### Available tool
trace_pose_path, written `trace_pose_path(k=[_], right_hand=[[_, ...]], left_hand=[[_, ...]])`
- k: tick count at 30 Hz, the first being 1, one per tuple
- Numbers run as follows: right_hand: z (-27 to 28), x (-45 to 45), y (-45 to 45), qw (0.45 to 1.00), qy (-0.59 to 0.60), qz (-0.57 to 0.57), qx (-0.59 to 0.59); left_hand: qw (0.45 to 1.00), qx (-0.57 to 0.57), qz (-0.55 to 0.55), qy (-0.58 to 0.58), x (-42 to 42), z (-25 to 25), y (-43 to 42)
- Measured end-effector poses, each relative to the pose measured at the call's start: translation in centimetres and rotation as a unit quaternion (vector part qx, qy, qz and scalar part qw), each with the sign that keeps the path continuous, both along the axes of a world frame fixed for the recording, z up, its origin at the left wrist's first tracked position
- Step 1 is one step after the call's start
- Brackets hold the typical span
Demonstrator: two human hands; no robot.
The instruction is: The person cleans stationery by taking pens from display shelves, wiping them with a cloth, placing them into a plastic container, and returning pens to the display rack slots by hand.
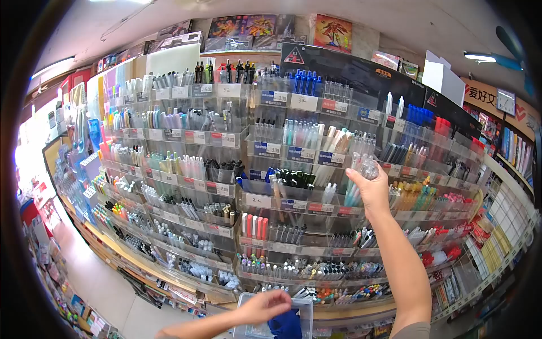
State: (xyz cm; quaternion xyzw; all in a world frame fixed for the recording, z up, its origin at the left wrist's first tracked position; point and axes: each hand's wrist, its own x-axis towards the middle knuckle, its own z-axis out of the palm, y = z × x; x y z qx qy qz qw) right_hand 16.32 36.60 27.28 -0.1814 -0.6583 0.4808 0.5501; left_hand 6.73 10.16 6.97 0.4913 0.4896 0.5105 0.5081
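My right hand reaches up to the middle of the pen rack, its fingers closed round a bunch of clear-capped pens at one compartment. Pens with pale green barrels stand just below that hand. Low in front of me, my left hand hovers over a clear plastic bin; its fingers are loosely bent and apart from the thumb, with nothing visible in them. A dark blue cloth lies in the bin, partly under the left hand.
Clear tiered compartments full of pens and markers, with price tags, spread across the view. A white wire rack stands at the right. Boxed toys line the top shelf. Pale floor runs along the left.
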Motion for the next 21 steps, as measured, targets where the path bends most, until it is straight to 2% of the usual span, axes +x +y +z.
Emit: trace_pose_path(k=[3,5,6,8,9,10,11,13,19,21], right_hand=[[0.5,0.3,-0.1,0.999,-0.035,-0.003,-0.027],[0.5,0.5,0.5,0.998,-0.061,-0.001,-0.026],[0.4,0.5,0.9,0.997,-0.071,0.004,-0.020],[1.0,1.1,0.8,0.991,-0.124,0.027,-0.047],[1.2,1.2,1.0,0.990,-0.128,0.042,-0.048],[1.3,1.4,1.2,0.988,-0.132,0.056,-0.049],[1.4,1.6,1.3,0.987,-0.136,0.070,-0.050],[2.0,2.0,0.8,0.980,-0.172,0.086,-0.054],[2.6,3.1,1.5,0.934,-0.337,0.111,-0.040],[3.2,3.3,1.1,0.924,-0.375,0.070,-0.004]], left_hand=[[0.971,0.096,0.017,0.216,-2.2,7.4,2.7],[0.956,0.195,0.049,0.216,-2.7,12.4,4.7],[0.922,0.267,0.074,0.270,-2.9,14.8,6.0],[0.890,0.323,0.106,0.305,-2.6,19.4,8.2],[0.855,0.384,0.107,0.332,-2.7,20.8,9.9],[0.793,0.413,0.131,0.428,-2.4,22.6,11.0],[0.761,0.427,0.139,0.468,-2.2,23.7,12.3],[0.731,0.407,0.150,0.527,-2.1,24.2,15.2],[0.736,0.309,0.096,0.594,-1.0,24.0,19.2],[0.736,0.311,0.099,0.593,-1.0,23.7,19.9]])
